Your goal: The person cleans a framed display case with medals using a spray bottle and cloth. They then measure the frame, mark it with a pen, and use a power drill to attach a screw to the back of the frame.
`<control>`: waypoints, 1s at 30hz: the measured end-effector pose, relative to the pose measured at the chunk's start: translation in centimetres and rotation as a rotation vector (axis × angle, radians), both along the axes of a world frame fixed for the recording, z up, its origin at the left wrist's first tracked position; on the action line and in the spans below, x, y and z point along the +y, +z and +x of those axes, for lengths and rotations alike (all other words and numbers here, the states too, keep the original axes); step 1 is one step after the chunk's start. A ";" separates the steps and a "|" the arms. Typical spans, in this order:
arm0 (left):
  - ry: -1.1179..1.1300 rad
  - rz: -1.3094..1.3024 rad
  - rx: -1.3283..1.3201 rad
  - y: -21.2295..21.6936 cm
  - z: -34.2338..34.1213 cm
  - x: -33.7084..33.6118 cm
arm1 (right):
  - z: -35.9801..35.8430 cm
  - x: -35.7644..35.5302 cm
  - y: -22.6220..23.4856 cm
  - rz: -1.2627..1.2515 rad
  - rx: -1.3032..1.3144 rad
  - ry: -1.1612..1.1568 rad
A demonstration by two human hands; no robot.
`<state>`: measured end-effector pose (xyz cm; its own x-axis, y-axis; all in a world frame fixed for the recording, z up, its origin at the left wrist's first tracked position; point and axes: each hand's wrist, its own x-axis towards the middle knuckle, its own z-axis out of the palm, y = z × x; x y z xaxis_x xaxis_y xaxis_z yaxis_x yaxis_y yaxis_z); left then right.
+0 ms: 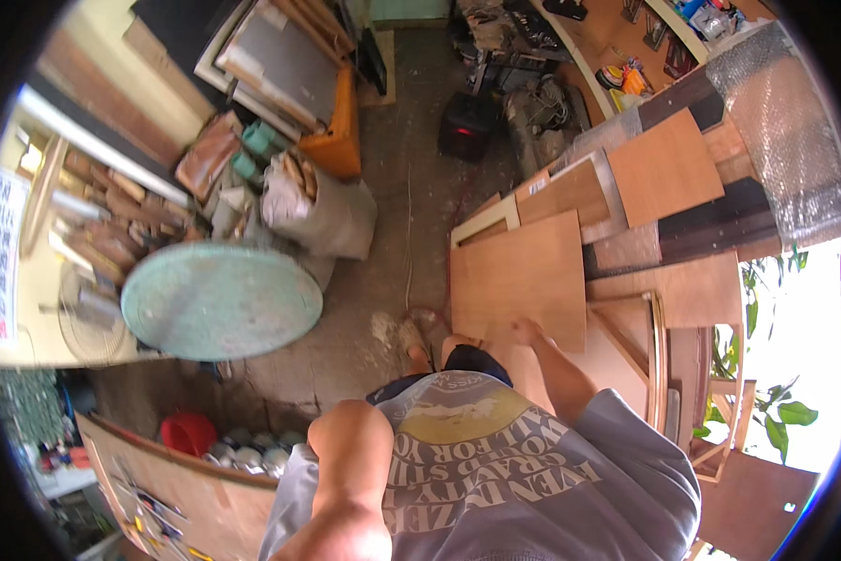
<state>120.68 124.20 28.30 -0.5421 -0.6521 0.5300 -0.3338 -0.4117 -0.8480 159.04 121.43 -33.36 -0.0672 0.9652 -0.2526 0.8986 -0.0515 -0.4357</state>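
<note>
My right hand point(527, 331) hangs at my right side, over the lower part of a square plywood panel point(518, 271) that leans among other boards. Whether it touches the panel I cannot tell, and its fingers are too small and turned away to read. My left arm point(350, 458) is bent, with the elbow forward and the forearm running back to the lower edge of the picture. The left hand itself lies outside the view. Below me show my dark shorts and one sandalled foot point(415, 346) on the concrete floor.
A round pale-green tabletop point(222, 301) and a stuffed sack point(331, 215) stand to the left. Ahead are a black box-shaped device point(467, 126) and a cord on the floor. Wood boards and bubble wrap point(794, 150) line the right. A red bucket point(188, 434) is at lower left.
</note>
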 end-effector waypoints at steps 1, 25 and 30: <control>0.074 -0.198 -0.002 0.8 -0.7 2.6 | 2.6 0.1 -1.7 -0.267 -0.043 0.013; 0.403 -0.860 0.303 -1.0 3.5 73.3 | -5.0 82.5 14.7 -0.039 0.535 -0.410; 0.323 -0.945 0.469 -3.8 2.5 88.1 | -5.5 93.3 17.0 0.014 0.513 -0.399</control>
<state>123.20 212.26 24.53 -0.0339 0.0495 0.9982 -0.3005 -0.9531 0.0371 153.57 214.77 -16.32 0.1880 0.9440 -0.2711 0.4889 -0.3294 -0.8077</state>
